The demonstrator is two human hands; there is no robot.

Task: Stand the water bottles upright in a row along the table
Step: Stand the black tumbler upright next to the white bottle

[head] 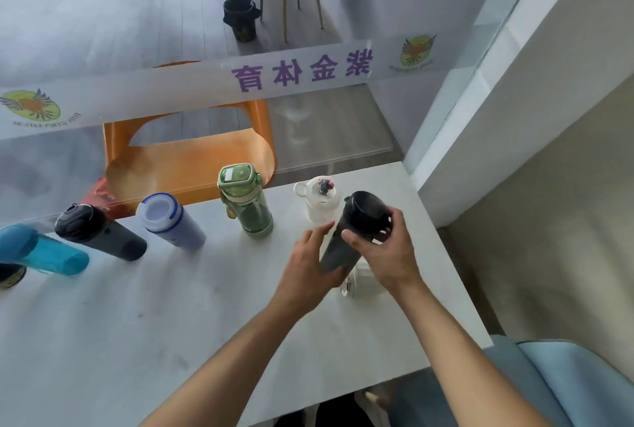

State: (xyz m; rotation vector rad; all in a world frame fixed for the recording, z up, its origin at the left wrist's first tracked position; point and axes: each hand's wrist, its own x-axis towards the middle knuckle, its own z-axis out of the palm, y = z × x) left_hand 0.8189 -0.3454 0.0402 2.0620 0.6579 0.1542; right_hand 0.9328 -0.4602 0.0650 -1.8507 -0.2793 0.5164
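Pale grey stone-look table (212,306) runs along a glass wall, and a row of bottles stands on it near the far edge: a blue bottle (41,251) at the left, then a black bottle (99,232), a lilac bottle (171,220), a green bottle (245,202) and a white bottle (320,200) towards the right. In front of the white one, both hands are on a dark bottle (350,231), which is upright but tilted. The right hand (387,251) is wrapped around its upper part just under the black lid, fingers curled closed on it. The left hand (308,268) rests open against the lower body, fingers spread along its side and not closed round it. Whether the base touches the table cannot be told. Just behind the right wrist a pale object (363,280) lies on the table, mostly hidden. Beyond the glass stands an orange chair (185,152).
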